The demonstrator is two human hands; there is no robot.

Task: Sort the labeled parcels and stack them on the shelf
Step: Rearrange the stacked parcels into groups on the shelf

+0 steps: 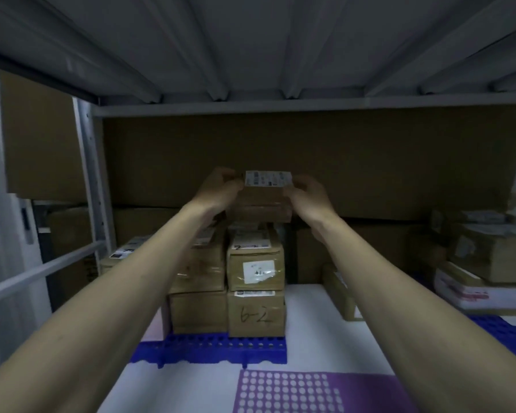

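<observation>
Inside a dim metal shelf (251,110), a wall of large brown cartons (310,162) fills the back, under the ribbed underside of the tier above. On the white shelf board, a blue perforated pallet (209,348) carries two neighbouring stacks of taped cardboard parcels; the front lower box (255,314) on the right stack bears the handwritten mark "6-2", and the box above it (255,263) shows a small white sticker on its front face. At the far right, a separate pile of cartons (489,257) rests on a white-and-red box, well apart from the central stacks. A purple dotted mat (310,391) lies at the near edge of the shelf board.

Both bare forearms reach forward to the top of the right stack, where a small labeled parcel (261,198) sits uppermost, its white shipping label (268,178) facing up. The left hand (221,186) curls its fingers round the parcel's left end; the right hand (306,190) grips the right end, fingertips at the label's edge. The parcel lies between the two hands, held level; whether it touches the box beneath cannot be told.
</observation>
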